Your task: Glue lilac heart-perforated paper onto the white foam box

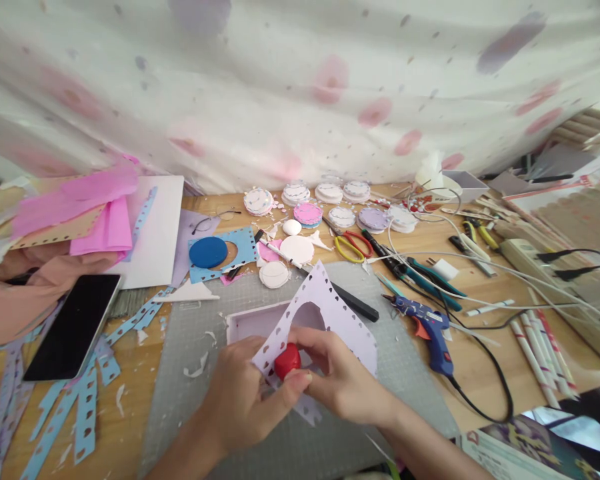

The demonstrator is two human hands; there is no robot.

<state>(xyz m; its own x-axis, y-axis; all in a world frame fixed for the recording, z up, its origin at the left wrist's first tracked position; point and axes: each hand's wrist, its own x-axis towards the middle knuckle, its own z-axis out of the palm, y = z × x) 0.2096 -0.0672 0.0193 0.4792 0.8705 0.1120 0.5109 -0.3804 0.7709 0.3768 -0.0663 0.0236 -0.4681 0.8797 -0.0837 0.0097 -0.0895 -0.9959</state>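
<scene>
A small red craft punch sits at the edge of a lilac paper sheet. Heart-shaped holes line the sheet's edges, and a round opening is cut in its middle. My right hand is closed around the punch from the right, its thumb in front. My left hand is closed on the sheet's left edge, its thumb reaching to the punch. Behind my hands, a shallow lilac tray stands on the grey cutting mat, partly hidden by the sheet. A black-handled cutter lies behind the sheet.
Decorated discs stand in rows at the back. A blue glue gun, pliers, scissors and cables lie right. A phone, blue paper strips and pink paper lie left. A blue disc rests on blue paper.
</scene>
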